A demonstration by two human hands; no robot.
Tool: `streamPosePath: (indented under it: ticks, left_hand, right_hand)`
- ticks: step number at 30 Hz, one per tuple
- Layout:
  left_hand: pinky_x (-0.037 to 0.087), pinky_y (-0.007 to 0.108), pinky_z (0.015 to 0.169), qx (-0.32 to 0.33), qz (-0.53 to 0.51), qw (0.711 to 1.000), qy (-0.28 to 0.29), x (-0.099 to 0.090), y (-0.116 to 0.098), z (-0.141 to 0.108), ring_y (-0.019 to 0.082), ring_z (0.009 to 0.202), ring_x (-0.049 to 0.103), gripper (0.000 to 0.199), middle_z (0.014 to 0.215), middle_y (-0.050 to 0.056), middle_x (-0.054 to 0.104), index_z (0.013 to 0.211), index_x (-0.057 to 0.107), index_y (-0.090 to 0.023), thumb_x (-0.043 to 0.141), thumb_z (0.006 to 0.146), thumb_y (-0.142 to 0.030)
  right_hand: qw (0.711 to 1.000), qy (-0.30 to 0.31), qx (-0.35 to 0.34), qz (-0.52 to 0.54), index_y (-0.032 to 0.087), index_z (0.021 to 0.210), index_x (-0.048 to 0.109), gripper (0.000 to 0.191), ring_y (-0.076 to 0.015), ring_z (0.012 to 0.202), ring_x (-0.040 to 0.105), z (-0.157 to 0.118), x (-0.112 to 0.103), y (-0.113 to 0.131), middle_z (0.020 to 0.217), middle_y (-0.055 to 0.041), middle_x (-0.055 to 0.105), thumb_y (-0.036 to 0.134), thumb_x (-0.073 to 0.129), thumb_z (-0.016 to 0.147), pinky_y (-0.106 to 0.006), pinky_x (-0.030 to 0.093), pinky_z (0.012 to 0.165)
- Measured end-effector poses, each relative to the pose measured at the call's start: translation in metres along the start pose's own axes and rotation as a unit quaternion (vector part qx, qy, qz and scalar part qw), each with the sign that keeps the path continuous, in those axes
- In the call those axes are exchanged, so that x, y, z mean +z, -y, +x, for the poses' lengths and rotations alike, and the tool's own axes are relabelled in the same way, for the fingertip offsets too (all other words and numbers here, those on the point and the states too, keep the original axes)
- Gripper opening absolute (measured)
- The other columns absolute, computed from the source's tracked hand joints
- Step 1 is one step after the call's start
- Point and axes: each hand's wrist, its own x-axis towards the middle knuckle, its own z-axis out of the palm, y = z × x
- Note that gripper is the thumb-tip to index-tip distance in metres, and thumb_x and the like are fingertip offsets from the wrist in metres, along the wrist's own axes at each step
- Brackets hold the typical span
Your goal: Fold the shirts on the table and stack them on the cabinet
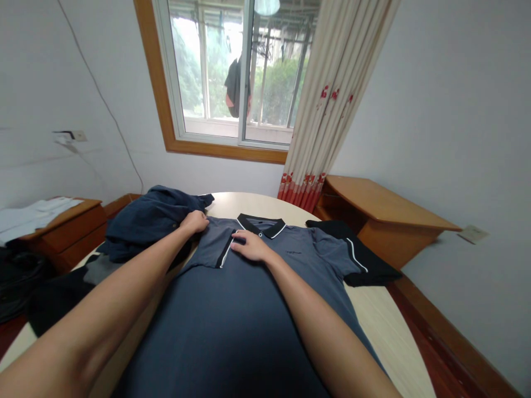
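Note:
A dark grey-blue polo shirt [249,298] lies spread out, its black, white-edged collar [261,225] at the far end. Its left-side sleeve [215,243] is folded inward over the chest, while the other sleeve [338,251] extends out to the right. My left hand [194,222] is closed on the shirt's left shoulder edge, next to the heap of clothes. Just below the collar, my right hand [251,247] rests on the shirt at the folded sleeve's cuff, fingers a little apart. The undersides of its fingers are hidden.
The shirt is on a pale rounded table [398,315]. Dark blue clothes [145,221] are heaped at the left, and a folded black garment [373,262] lies at the right. A wooden desk [385,202] stands beyond, near the curtain [327,99].

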Motion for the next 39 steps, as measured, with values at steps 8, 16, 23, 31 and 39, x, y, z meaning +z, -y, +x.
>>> streamPosePath:
  ticks: [8, 16, 23, 31, 39]
  left_hand:
    - [0.050, 0.024, 0.083, -0.008, -0.054, 0.997, -0.054, 0.004, 0.010, -0.001, 0.022, 0.098, 0.069, 0.019, 0.102, 0.009, 0.075, 0.092, 0.071, -0.018, 0.054, 0.090, -0.026]
    - [0.050, 0.025, 0.088, 0.013, -0.100, 0.994, -0.042, 0.013, 0.016, 0.011, 0.024, 0.103, 0.068, 0.027, 0.111, 0.010, 0.074, 0.101, 0.072, -0.018, 0.072, 0.079, -0.034]
    - [0.050, 0.026, 0.072, 0.045, -0.155, 0.985, -0.054, 0.017, 0.021, 0.021, 0.022, 0.082, 0.068, 0.016, 0.081, 0.005, 0.074, 0.076, 0.071, -0.018, 0.075, 0.071, -0.033]
    - [0.049, 0.024, 0.061, 0.057, -0.212, 0.973, -0.076, 0.021, 0.027, 0.033, 0.016, 0.062, 0.062, 0.016, 0.067, 0.001, 0.067, 0.073, 0.065, -0.017, 0.066, 0.076, -0.033]
    - [0.053, 0.030, 0.078, 0.069, -0.166, 0.978, -0.102, 0.015, 0.026, 0.028, 0.022, 0.082, 0.068, 0.015, 0.089, 0.010, 0.073, 0.085, 0.070, -0.014, 0.058, 0.080, -0.021]
  right_hand:
    - [0.990, -0.003, 0.083, 0.114, 0.022, 0.145, 0.049, 0.056, -0.0160, 0.076, 0.071, 0.001, 0.005, -0.004, 0.137, -0.0135, 0.060, 0.034, 0.062, 0.091, -0.038, 0.057, 0.084]
    - [0.999, -0.018, -0.005, -0.029, 0.017, 0.131, 0.063, 0.046, -0.0259, 0.133, 0.052, 0.003, 0.011, -0.003, 0.141, -0.0135, 0.058, 0.036, 0.065, 0.089, -0.040, 0.037, 0.113]
    - [0.999, -0.015, -0.002, 0.044, 0.019, 0.137, 0.058, 0.052, -0.0249, 0.129, 0.055, 0.004, 0.007, -0.008, 0.140, -0.0111, 0.059, 0.034, 0.066, 0.088, -0.042, 0.041, 0.110]
    - [0.999, 0.011, 0.024, 0.031, 0.019, 0.138, 0.058, 0.053, -0.0264, 0.133, 0.052, 0.007, 0.006, -0.010, 0.143, -0.0125, 0.056, 0.041, 0.064, 0.089, -0.043, 0.037, 0.113]
    - [0.999, 0.026, -0.023, -0.028, 0.020, 0.145, 0.050, 0.053, -0.0220, 0.137, 0.046, 0.002, 0.004, 0.001, 0.148, -0.0115, 0.051, 0.035, 0.056, 0.094, -0.039, 0.035, 0.115]
